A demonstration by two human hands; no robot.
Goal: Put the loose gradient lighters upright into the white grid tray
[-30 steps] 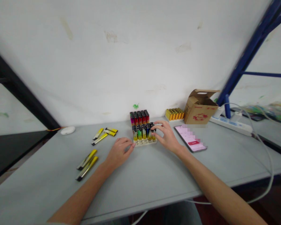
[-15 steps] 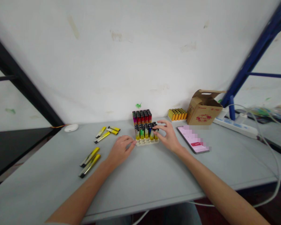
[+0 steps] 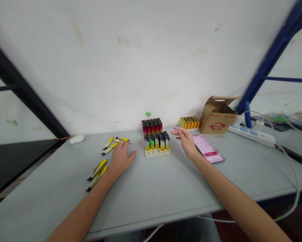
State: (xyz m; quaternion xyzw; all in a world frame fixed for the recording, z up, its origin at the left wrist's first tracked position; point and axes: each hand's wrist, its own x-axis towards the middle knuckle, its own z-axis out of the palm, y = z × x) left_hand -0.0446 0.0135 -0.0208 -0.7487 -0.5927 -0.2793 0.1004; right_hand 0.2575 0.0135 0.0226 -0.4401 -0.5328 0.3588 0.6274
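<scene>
Several yellow and clear lighters with black tops stand upright in a white holder tray, whose front holes show bare. Behind it, a block of red and purple lighters stands against the wall. My left hand is open at the loose yellow lighters left of the tray, its fingertips over or touching them; the contact is hidden. Two more yellow lighters lie nearer, beside my left forearm. My right hand hovers right of the tray, fingers stretched out, holding nothing.
A phone lies right of my right hand. Behind are a block of orange-yellow cylinders, an open cardboard box and a white power strip. A white case sits at the far left. A cable loops down the right.
My left hand has moved from the tray's left front corner leftward to the loose lighters. My right hand has let go of the lighters in the tray and drawn off to the right.
</scene>
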